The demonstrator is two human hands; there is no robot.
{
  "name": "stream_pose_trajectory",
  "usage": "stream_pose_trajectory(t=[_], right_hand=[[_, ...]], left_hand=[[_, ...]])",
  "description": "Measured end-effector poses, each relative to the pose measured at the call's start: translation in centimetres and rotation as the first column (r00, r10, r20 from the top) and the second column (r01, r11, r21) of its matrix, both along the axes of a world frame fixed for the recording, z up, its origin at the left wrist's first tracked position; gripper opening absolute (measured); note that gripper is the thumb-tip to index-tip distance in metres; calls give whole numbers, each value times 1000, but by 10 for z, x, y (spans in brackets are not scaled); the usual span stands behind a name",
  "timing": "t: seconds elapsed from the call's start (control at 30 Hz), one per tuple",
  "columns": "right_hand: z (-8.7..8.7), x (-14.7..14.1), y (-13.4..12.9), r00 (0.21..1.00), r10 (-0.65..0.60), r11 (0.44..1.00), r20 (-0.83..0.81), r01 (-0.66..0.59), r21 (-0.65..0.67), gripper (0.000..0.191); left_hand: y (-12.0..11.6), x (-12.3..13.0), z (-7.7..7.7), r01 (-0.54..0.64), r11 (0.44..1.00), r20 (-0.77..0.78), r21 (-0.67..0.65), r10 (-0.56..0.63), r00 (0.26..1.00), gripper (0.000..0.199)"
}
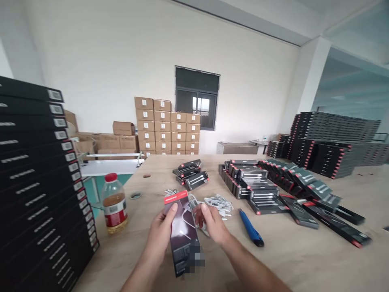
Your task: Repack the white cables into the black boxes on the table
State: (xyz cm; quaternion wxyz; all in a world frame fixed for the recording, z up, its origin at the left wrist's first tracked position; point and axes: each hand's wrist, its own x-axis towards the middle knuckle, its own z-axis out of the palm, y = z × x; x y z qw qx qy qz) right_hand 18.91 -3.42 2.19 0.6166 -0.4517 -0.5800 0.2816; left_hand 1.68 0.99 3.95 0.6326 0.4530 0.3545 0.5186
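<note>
My left hand (162,227) grips a slim black box (182,227) with a red top edge, thumb on its front and fingers behind. The box stands tilted, its front showing a picture of a white cable. Just right of it, my right hand (211,223) has its fingers curled and thumb pressed toward them; what it holds, if anything, I cannot make out. Behind both hands lie coiled white cables (220,205). To the right, a blue cutter (251,228) rests on the table.
Tall stacks of black boxes rise at the left (36,182) and back right (331,156). A bottle (114,205) stands left of my hands. Black boxes (194,180) lie beyond the cables, and rows of boxes (258,182) spread across the right of the table (291,259).
</note>
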Motion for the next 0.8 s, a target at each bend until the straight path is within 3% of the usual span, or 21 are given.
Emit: stream_pose_trajectory(t=[0.07,0.17,0.27,0.33,0.4,0.5,0.63,0.73,0.8], right_hand=[[-14,-24,6,999,35,999,-26,-35,-18,69],[-32,-39,-2,988,152,986,-31,-153,-59,57],[-36,-41,-11,952,305,950,2,-304,-67,47],[-36,-44,-13,946,322,946,20,-321,-45,41],[-37,-47,-12,963,263,965,63,-263,-11,36],[-41,-49,-11,966,69,994,249,-88,66,28],[-43,-48,-12,830,-165,975,534,56,213,29],[-39,-50,-13,748,-250,956,614,92,278,40],[-37,-52,-14,728,-261,954,634,96,282,46]], left_hand=[[2,-3,0,-16,1000,27,21,15,1000,52],[3,-6,1,-51,998,51,45,49,997,54],[3,-8,3,-87,992,9,96,86,996,53],[2,-8,5,-113,984,-28,138,118,993,50],[0,-7,7,-158,970,-8,187,162,987,47],[-5,-5,10,-205,941,90,271,188,978,46],[-16,-4,13,-156,931,79,329,137,987,59],[-27,-4,15,-164,927,83,337,144,986,80],[-34,-4,16,-190,914,73,359,175,982,83]])
